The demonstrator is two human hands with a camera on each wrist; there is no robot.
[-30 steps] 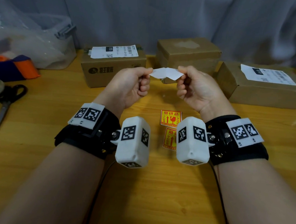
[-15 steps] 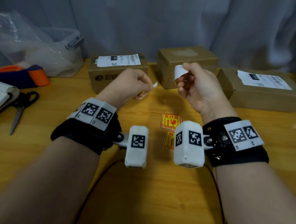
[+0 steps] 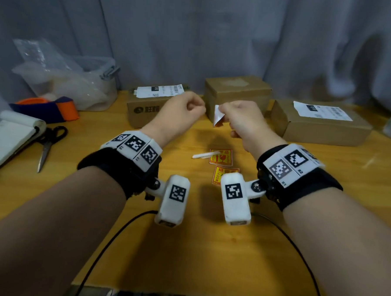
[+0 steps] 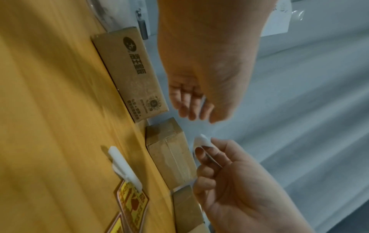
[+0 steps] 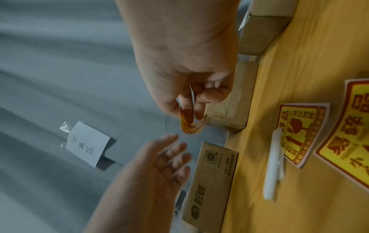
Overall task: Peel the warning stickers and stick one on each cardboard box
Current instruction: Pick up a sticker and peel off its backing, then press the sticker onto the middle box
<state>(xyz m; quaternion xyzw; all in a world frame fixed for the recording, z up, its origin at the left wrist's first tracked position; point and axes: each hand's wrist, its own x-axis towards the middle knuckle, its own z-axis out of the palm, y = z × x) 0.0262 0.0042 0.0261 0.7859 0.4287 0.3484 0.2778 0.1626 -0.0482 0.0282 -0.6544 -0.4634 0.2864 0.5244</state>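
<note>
My right hand [image 3: 225, 119] pinches a peeled warning sticker [image 3: 217, 115] by one edge; its white back faces me, and its orange print [image 5: 189, 124] shows in the right wrist view. My left hand [image 3: 197, 107] hovers just left of it with relaxed fingers [image 5: 175, 151] and holds nothing. The curled white backing strip [image 3: 203, 155] lies on the table across one of two yellow-red stickers [image 3: 222, 158] [image 3: 223, 175]. Three cardboard boxes stand along the back: left [image 3: 146, 110], middle [image 3: 238, 91], right [image 3: 320, 129].
Scissors [image 3: 46, 146] and a notebook [image 3: 11, 136] lie at the left. Behind them are an orange-and-blue roll [image 3: 56, 109] and a clear plastic tub with a bag [image 3: 80, 87]. A grey curtain [image 3: 218, 36] hangs behind the table. Black cables [image 3: 108, 245] trail from my wrists.
My left hand has let go of the white backing, which now lies on the table by the stickers. My right hand still holds the peeled sticker, and both hands sit closer together.
</note>
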